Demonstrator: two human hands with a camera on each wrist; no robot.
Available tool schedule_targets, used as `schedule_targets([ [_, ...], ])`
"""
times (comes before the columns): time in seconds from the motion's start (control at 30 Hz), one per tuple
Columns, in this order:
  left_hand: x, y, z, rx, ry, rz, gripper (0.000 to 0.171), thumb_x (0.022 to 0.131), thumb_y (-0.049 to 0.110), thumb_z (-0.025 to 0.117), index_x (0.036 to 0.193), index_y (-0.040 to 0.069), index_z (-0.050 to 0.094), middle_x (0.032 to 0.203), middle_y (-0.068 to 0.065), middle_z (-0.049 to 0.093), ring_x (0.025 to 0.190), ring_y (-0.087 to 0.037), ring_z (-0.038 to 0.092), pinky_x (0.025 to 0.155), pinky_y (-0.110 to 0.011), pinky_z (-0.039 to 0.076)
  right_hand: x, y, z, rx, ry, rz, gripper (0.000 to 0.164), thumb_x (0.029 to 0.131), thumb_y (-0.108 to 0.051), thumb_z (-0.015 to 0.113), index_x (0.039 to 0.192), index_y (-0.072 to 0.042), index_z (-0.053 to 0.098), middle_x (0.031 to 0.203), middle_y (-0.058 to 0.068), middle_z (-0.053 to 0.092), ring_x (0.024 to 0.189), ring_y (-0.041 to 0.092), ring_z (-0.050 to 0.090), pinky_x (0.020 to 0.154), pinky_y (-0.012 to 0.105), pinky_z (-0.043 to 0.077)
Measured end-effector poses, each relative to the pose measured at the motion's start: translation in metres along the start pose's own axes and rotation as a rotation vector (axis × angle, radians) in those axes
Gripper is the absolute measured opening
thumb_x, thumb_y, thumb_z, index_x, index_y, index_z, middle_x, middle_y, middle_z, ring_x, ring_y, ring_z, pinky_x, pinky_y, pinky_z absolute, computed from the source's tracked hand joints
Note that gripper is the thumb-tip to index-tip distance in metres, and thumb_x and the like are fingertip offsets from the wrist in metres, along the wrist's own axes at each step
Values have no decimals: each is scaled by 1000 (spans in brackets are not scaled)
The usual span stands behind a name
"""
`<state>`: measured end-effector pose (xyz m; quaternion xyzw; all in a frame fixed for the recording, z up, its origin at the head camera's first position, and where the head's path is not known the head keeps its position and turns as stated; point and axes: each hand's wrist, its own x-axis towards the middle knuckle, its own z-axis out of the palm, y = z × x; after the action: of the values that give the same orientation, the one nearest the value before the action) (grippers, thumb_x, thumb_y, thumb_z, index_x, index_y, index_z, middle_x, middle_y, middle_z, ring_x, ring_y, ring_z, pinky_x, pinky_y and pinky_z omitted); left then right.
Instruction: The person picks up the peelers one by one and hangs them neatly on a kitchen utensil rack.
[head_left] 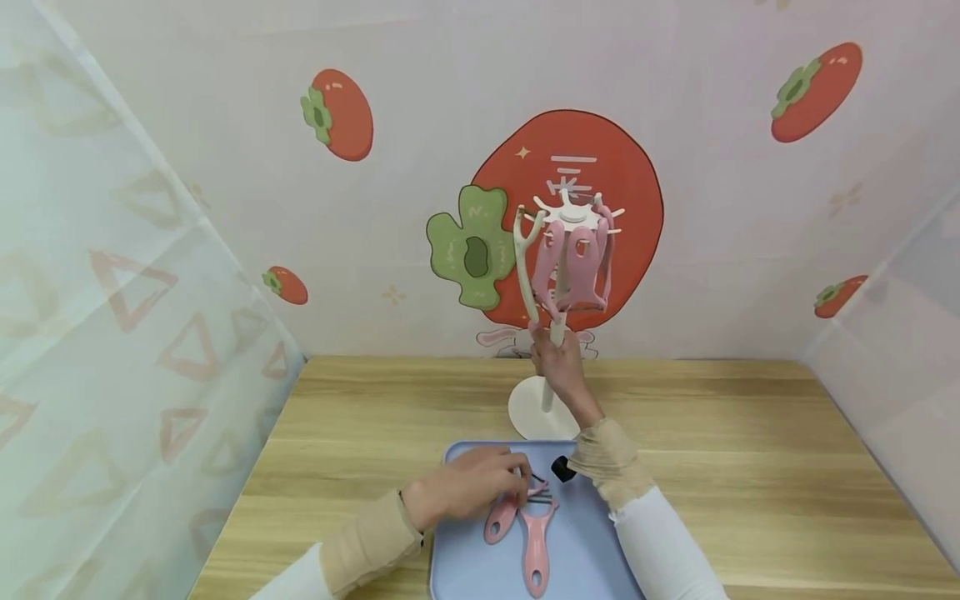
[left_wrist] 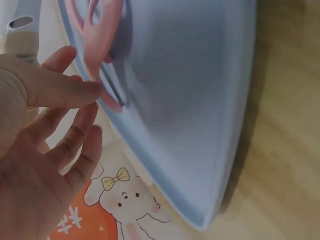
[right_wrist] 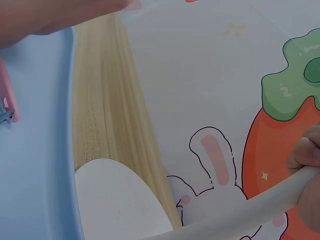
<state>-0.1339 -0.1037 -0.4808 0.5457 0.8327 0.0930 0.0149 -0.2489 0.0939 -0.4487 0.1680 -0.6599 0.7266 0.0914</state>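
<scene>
My right hand [head_left: 558, 358] grips the pole [right_wrist: 250, 207] of a white hook stand [head_left: 573, 215], its fingers curled round it. Pink peelers [head_left: 585, 262] hang from the stand's hooks. A cream forked piece [head_left: 523, 275] reaches down its left side to the right hand; whether the fingers touch it I cannot tell. Over the blue tray [head_left: 592, 542], my left hand [head_left: 480, 482] hovers with loosely bent fingers close to a pink peeler [left_wrist: 100, 42]; no grip shows in the left wrist view. Another pink peeler [head_left: 536, 542] lies beside it.
The stand's round white base [head_left: 528, 408] sits on the wooden table [head_left: 360, 442], just behind the tray. A small black object [head_left: 562, 468] shows by the right wrist. The back wall [head_left: 420, 67] carries printed persimmons and a rabbit.
</scene>
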Motion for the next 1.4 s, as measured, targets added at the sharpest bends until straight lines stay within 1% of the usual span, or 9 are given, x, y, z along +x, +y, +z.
schedule_targets([
  [0.13,-1,2,7,-45,-37,-24,18,89,13,77,94,29,80,114,9,66,96,-7,59,85,-20,48,0,11,-1,3,12,-23,54,107,-28,53,60,-4,41,45,-9,36,38,7,32,38,22,26],
  [0.27,-1,3,9,-48,-39,-36,18,87,13,79,95,29,80,115,9,65,96,-6,59,85,-21,49,0,15,-1,6,21,-47,56,105,-35,56,64,0,43,47,-8,36,38,7,31,38,22,26],
  [0.37,-1,4,9,-42,-36,-30,19,86,12,80,94,29,79,115,8,64,95,-6,60,85,-22,50,-1,14,-1,8,15,-36,59,106,-34,56,67,8,41,47,-8,36,38,7,32,38,22,27],
  [0.47,-1,4,9,-31,-44,-35,19,86,11,80,94,28,78,114,8,64,94,-6,60,84,-22,51,-1,14,0,11,19,-30,60,106,-33,56,68,11,41,47,-8,36,39,7,32,38,23,27],
  [0.8,-3,5,4,14,-82,-99,19,89,12,77,95,30,78,112,9,64,91,-5,59,81,-23,51,-2,16,1,21,42,-29,59,104,-38,58,71,8,42,47,-8,35,39,6,32,38,22,26],
  [0.97,-3,6,2,44,-91,-110,18,91,14,75,96,31,77,113,8,62,90,-7,56,81,-23,49,-2,15,0,33,35,-30,56,105,-34,57,70,7,43,47,-8,35,38,6,31,37,21,26],
  [1.13,-4,7,0,88,-91,-121,17,90,15,76,94,31,78,108,10,60,86,-7,52,76,-22,46,-1,14,0,34,29,-34,54,106,-30,55,68,6,43,46,-8,35,37,6,31,37,22,26],
  [1.23,-4,8,-1,88,-103,-125,16,89,17,78,94,31,79,107,11,60,85,-7,51,74,-21,44,0,12,-1,25,20,-36,53,107,-27,54,67,7,43,46,-8,35,38,6,31,38,22,26],
  [1.4,-6,8,-4,68,-117,-113,13,90,20,77,96,32,79,108,13,64,89,-7,54,76,-21,46,-1,2,-1,27,-15,-15,50,109,-18,49,64,5,43,46,-10,37,39,5,33,39,21,28],
])
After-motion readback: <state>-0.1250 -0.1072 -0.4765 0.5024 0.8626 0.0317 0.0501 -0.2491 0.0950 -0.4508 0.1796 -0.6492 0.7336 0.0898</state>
